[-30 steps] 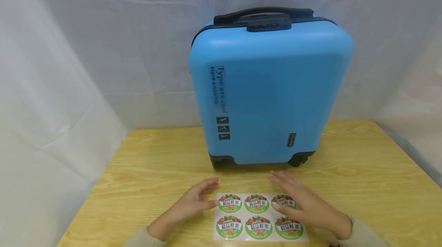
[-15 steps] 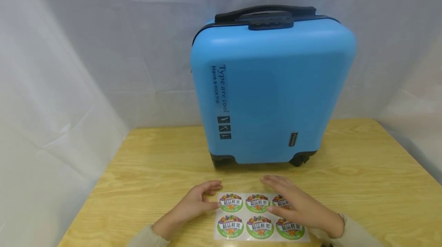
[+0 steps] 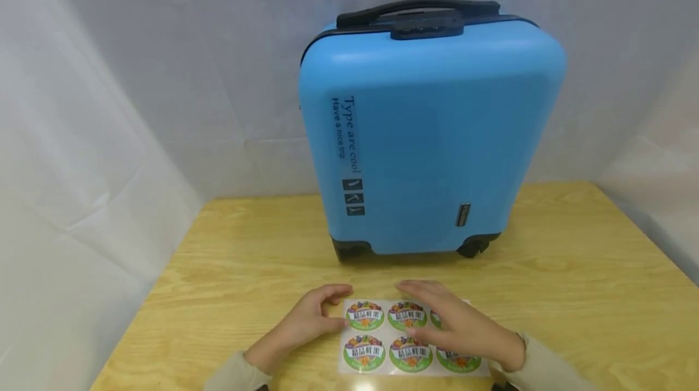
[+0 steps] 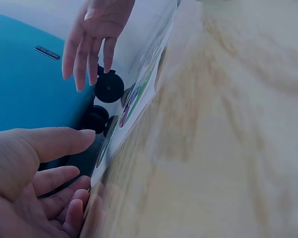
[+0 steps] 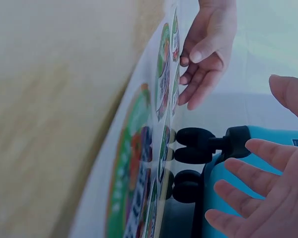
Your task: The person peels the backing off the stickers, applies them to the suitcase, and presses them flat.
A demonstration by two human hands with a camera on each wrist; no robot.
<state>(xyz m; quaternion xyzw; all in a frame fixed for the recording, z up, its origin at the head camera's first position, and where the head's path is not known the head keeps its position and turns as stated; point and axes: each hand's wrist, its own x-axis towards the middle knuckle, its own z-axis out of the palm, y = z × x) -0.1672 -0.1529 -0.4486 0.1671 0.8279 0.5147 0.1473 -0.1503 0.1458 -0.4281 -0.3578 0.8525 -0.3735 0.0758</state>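
Observation:
A sheet of round fruit stickers (image 3: 386,339), printed in green, white and red, lies on the wooden table. At its left edge is my left hand (image 3: 306,320), fingers relaxed and slightly bent, holding nothing; the thumb tip is right at the edge. My right hand (image 3: 457,325) hovers over the right part of the sheet, partly hiding the stickers there. In the right wrist view the fingers (image 5: 253,176) of that hand are spread and straight, with nothing in them. A blue suitcase (image 3: 431,148) with a black handle stands upright just beyond both hands.
The wooden table (image 3: 256,245) runs out to both sides, with its left edge sloping toward me. White sheeting (image 3: 240,75) hangs behind the suitcase and along both sides. Black wheels (image 5: 193,145) sit under the suitcase.
My right hand has moved left across the sticker sheet, covering more of its right part. The left hand has shifted only slightly. The sheet stays in place on the table.

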